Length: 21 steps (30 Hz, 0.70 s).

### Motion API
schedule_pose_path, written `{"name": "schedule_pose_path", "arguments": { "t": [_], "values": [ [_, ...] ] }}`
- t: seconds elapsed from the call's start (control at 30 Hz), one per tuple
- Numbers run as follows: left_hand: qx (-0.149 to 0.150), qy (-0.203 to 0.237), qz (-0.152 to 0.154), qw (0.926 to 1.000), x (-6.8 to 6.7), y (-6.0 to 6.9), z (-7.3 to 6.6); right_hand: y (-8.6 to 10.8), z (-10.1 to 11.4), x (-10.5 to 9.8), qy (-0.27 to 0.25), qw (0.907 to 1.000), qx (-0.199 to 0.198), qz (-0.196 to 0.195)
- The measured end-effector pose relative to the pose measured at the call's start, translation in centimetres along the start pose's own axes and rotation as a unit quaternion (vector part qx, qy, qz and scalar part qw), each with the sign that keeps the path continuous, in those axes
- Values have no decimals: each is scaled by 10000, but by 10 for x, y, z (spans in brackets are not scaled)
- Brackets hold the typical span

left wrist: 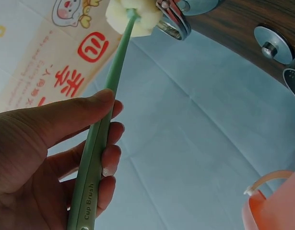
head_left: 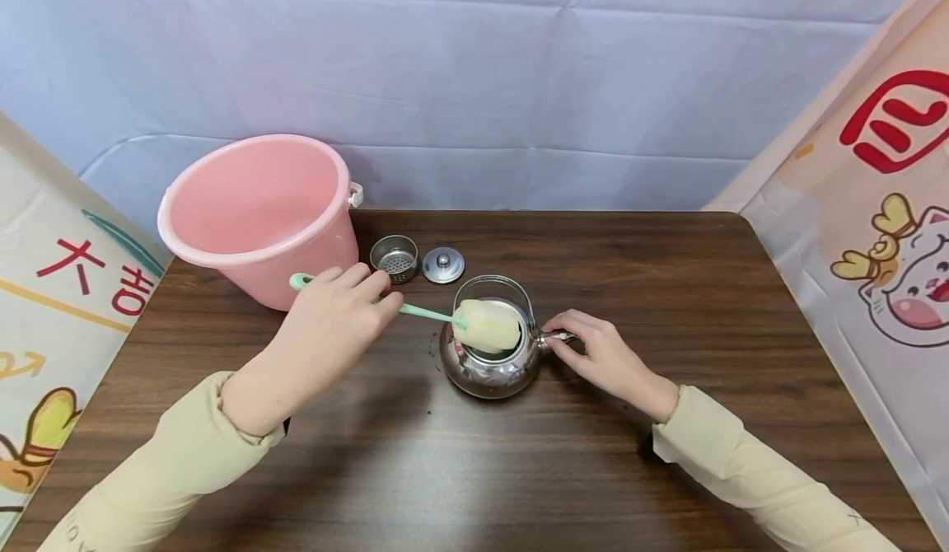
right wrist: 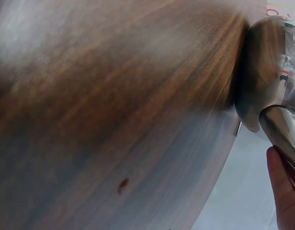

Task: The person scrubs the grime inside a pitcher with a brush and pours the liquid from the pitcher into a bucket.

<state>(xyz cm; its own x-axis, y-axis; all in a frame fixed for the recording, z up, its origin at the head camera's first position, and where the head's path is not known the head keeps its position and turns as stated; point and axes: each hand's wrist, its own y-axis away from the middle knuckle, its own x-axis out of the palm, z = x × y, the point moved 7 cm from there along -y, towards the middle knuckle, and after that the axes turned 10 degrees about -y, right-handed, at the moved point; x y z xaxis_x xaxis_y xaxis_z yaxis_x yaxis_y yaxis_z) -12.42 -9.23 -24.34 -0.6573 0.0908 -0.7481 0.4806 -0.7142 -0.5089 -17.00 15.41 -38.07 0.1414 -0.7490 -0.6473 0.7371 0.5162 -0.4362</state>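
In the head view my left hand [head_left: 334,313] grips the green handle of a cup brush [left wrist: 97,148], thumb on one side and fingers on the other. Its pale yellow sponge head [head_left: 485,325] is over the mouth of a shiny metal kettle [head_left: 489,379], tilted sideways; whether it touches the rim I cannot tell. The kettle stands on the table with its hoop handle raised. My right hand [head_left: 596,350] pinches the kettle's spout [right wrist: 281,127] from the right side. Part of that hand lies outside the right wrist view.
A pink bucket [head_left: 255,259] stands at the table's back left. Between it and the kettle lie a perforated metal strainer [head_left: 395,259] and a round metal lid [head_left: 443,264]. Small drops mark the wooden table [head_left: 667,288] by the kettle. Cloth backdrops [head_left: 519,82] hang behind and beside.
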Motion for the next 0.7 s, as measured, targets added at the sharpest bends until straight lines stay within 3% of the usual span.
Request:
{"name": "schedule_pose_path", "arguments": {
  "t": [0.27, 0.7],
  "values": [
    [125, -187, -55, 9997, 2, -6, -7, 0, -1, 0, 42, 10000, 68, 24],
    [290, -242, 204, 9991, 13, -11, -20, -1, -1, 0, 5, 9999, 108, 43]
  ]
}}
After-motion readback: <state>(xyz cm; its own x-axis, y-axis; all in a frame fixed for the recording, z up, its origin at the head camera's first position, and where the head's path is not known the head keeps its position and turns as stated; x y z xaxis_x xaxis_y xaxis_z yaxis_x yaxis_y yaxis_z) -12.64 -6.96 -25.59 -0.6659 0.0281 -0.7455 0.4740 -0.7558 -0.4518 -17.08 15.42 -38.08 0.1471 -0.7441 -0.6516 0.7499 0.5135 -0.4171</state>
